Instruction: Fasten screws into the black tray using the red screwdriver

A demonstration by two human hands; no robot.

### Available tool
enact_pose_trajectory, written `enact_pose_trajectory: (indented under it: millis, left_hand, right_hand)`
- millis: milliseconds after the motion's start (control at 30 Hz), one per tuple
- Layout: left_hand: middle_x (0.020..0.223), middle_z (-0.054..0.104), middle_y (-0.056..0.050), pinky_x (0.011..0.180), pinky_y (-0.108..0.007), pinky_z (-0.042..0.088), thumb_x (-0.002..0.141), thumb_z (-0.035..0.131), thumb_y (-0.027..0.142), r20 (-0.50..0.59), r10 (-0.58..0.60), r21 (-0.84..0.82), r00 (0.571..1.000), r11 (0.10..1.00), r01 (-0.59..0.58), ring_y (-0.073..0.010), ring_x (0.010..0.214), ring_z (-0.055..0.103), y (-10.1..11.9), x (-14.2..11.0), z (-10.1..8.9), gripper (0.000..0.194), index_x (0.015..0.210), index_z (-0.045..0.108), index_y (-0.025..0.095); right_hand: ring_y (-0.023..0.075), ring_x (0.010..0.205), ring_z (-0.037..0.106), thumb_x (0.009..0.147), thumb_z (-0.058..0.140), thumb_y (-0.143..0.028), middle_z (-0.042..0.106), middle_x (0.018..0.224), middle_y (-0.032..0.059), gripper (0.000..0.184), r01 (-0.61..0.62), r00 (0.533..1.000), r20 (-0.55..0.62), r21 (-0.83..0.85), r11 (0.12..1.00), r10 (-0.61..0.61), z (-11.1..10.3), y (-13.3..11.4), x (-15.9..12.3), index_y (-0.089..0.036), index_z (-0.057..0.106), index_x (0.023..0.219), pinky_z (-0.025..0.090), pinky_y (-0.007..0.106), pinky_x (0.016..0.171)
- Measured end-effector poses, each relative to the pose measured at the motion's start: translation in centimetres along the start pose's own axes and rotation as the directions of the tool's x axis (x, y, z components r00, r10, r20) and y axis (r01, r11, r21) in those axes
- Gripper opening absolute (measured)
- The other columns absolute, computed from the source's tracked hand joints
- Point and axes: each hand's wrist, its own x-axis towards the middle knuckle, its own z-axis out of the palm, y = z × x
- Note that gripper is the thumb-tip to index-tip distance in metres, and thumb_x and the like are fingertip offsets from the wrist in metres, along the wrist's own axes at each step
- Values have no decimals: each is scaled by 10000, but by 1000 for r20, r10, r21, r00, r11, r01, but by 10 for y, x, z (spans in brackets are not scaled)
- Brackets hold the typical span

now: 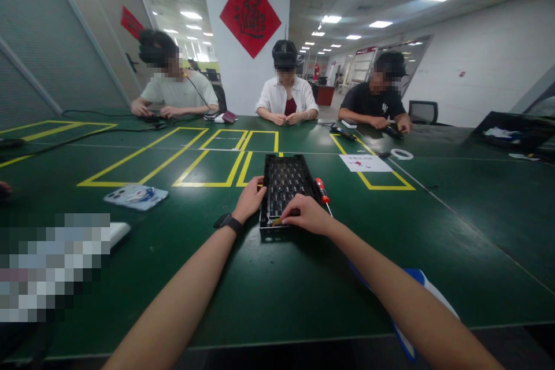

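A black rectangular case (263,221) lies on the green table, its long sides pointing away from me. Inside it sits a dark panel (286,179) with rows of shiny cells. My left hand (250,199) grips the left side of the case, thumb at the rim. Over the near end, my right hand (309,214) pinches a small yellowish piece (276,222), whose kind is too small to make out. Just right of the case rests a screwdriver (321,189) with a red and black handle, its shaft partly behind my right hand.
A phone (136,196) lies to the left. Yellow tape outlines (203,184) mark the table. A printed sheet (365,163) and a white tape roll (401,154) are at the right. Under my right forearm is a blue and white object (416,276). Three people sit across the table.
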Motion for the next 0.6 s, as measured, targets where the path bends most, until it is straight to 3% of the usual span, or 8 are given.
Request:
enact_pose_trajectory:
  millis: [600]
  left_hand:
    - [1103,587,-102,917,-368,414,805,437,219,-5,-10,-2,1000,1000,10,-196,1013,547,2,-1,-1,370,1163,490,142]
  right_hand:
    - [126,697,569,738,634,-324,688,755,20,171,-53,998,20,26,998,53,5,5,1,-207,722,827,396,268,732]
